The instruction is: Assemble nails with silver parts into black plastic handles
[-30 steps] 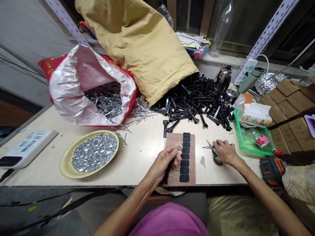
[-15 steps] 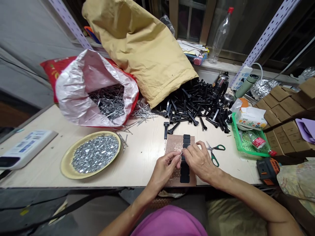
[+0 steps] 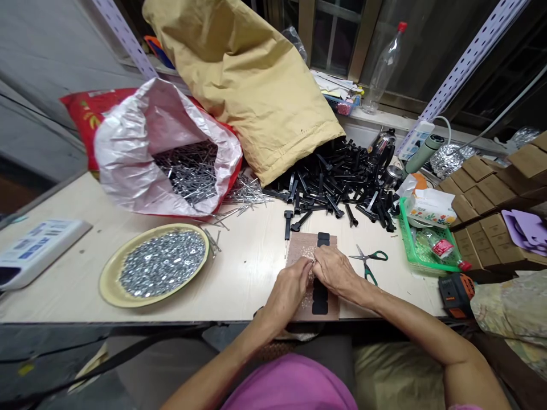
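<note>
My left hand (image 3: 287, 290) and my right hand (image 3: 337, 273) meet over a brown board (image 3: 334, 308), fingers pinched together. A small shiny bit shows between the fingertips, too small to name. Down the board runs a strip of black rounded pads (image 3: 320, 302), partly covered by my right hand; pale specks lie beside it. Just beyond the board's far left corner lies a black T-headed plastic piece (image 3: 288, 223) with a thin metal shank. Green-handled scissors (image 3: 366, 259) rest open to the right of my right hand.
A yellow bowl (image 3: 106, 287) of metal washers stands left. Behind it, a red-and-white sack (image 3: 123, 165) spills long nails or screws. Black plastic pieces (image 3: 337, 176) heap below a tan sack (image 3: 256, 85). Rightward are a green basket (image 3: 408, 245), a power-tool battery (image 3: 455, 293) and cardboard boxes (image 3: 487, 239).
My left hand has turned over, its back now upward, and its fingertips have come up against my right hand's. The right hand has shifted slightly left. The whole view has shifted a little.
</note>
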The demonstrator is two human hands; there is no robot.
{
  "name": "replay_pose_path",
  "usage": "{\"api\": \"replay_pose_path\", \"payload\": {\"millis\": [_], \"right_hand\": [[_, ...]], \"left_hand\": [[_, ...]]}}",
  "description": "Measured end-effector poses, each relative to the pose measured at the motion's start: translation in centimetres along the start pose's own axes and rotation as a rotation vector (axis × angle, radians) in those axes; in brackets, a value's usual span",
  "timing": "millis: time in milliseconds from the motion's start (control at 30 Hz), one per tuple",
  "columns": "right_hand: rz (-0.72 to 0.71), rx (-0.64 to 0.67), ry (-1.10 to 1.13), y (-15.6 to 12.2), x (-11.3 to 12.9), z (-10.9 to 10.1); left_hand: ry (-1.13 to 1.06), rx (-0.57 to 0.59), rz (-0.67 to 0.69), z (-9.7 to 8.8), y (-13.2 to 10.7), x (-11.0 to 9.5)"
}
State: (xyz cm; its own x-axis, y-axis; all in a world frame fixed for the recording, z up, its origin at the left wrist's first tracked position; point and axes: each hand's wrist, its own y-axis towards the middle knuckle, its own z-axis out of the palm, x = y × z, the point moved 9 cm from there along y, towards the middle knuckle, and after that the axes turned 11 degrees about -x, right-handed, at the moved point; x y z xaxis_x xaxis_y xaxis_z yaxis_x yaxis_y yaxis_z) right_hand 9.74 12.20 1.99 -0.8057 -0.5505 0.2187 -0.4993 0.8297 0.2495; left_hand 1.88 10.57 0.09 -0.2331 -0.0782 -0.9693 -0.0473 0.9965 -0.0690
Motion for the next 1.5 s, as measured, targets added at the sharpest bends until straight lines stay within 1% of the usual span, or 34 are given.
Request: {"api": "replay_pose_path", "payload": {"millis": [100,133,167,200,267,367,433,500,567,600,667,733,767,800,833,867,900,933,967,1033,1067,1133,1200,1267,1333,1367,1433,1467,1500], "right_hand": [[0.188,0.123,0.265,0.2,-1.4,0.2],[0.234,0.142,0.346,0.1,-1.7,0.1],[0.267,0.146,0.411,0.0,-1.9,0.0],[0.288,0.141,0.463,-0.1,-2.1,-0.2],[0.319,0.106,0.551,-0.7,-2.0,-0.4],[0.421,0.046,0.770,-2.0,-1.0,0.2],[0.534,-0.008,0.966,-2.9,-0.3,1.0],[0.638,-0.057,1.140,-3.5,0.1,1.7],[0.691,-0.073,1.213,-3.9,-0.3,2.1],[0.708,-0.086,1.181,-4.3,-1.2,2.0],[0.749,-0.164,0.976,-5.9,-4.5,0.7],[0.798,-0.362,0.627,-8.6,-9.6,-2.2],[0.798,-0.447,0.451,-10.0,-11.9,-3.7],[0.788,-0.502,0.285,-11.4,-14.0,-4.9],[0.768,-0.517,0.133,-12.5,-15.8,-5.6],[0.735,-0.502,0.008,-13.2,-17.1,-6.0],[0.699,-0.498,-0.115,-13.8,-17.9,-6.3],[0.662,-0.496,-0.245,-14.0,-18.2,-6.7],[0.608,-0.496,-0.342,-13.6,-17.9,-6.9],[0.465,-0.496,-0.426,-11.4,-15.7,-6.7],[0.381,-0.492,-0.405,-9.5,-14.1,-6.4],[0.230,-0.450,-0.250,-4.7,-10.3,-5.1],[0.157,-0.368,-0.096,0.7,-6.9,-3.1],[0.153,-0.221,-0.055,5.8,-4.2,-0.4],[0.225,-0.091,-0.124,9.6,-2.7,2.2],[0.256,-0.031,-0.166,10.9,-2.2,3.4],[0.292,0.035,-0.250,12.5,-1.5,5.0],[0.277,0.044,-0.285,12.9,-1.1,5.5],[0.225,0.044,-0.309,13.1,-0.5,5.9]], "left_hand": [[-0.341,0.172,-0.360,1.3,0.0,2.5],[-0.463,0.198,-0.465,1.5,-0.1,3.0],[-0.575,0.190,-0.540,1.6,0.0,3.4],[-0.675,0.156,-0.583,1.4,0.3,3.5],[-0.829,0.059,-0.611,0.9,0.9,3.6],[-0.940,-0.047,-0.611,0.7,1.5,3.2],[-0.937,-0.098,-0.563,0.6,1.7,2.6],[-0.885,-0.135,-0.514,0.7,1.8,2.1],[-0.811,-0.117,-0.483,1.2,1.7,1.7],[-0.770,-0.088,-0.471,1.5,1.6,1.6],[-0.694,-0.014,-0.471,2.2,1.3,1.5],[-0.638,0.033,-0.498,2.4,1.0,2.1],[-0.623,0.035,-0.510,2.2,1.0,2.5],[-0.616,0.020,-0.513,1.7,1.1,2.9],[-0.614,-0.012,-0.504,1.1,1.3,3.4],[-0.617,-0.058,-0.490,0.3,1.7,3.9],[-0.622,-0.113,-0.478,-0.7,2.0,4.4],[-0.628,-0.171,-0.473,-1.6,2.3,5.0],[-0.635,-0.230,-0.473,-2.4,2.6,5.5],[-0.653,-0.339,-0.476,-3.9,2.9,6.5],[-0.664,-0.386,-0.473,-4.4,2.9,6.8],[-0.683,-0.454,-0.458,-5.3,2.9,7.1],[-0.689,-0.487,-0.442,-5.7,2.9,7.3],[-0.689,-0.503,-0.435,-6.0,2.8,7.4],[-0.696,-0.511,-0.433,-6.3,2.7,7.5],[-0.697,-0.513,-0.435,-6.5,2.5,7.5],[-0.683,-0.507,-0.427,-7.2,1.8,7.2],[-0.664,-0.489,-0.415,-7.6,1.3,6.8],[-0.637,-0.457,-0.391,-8.1,0.7,6.3]]}}
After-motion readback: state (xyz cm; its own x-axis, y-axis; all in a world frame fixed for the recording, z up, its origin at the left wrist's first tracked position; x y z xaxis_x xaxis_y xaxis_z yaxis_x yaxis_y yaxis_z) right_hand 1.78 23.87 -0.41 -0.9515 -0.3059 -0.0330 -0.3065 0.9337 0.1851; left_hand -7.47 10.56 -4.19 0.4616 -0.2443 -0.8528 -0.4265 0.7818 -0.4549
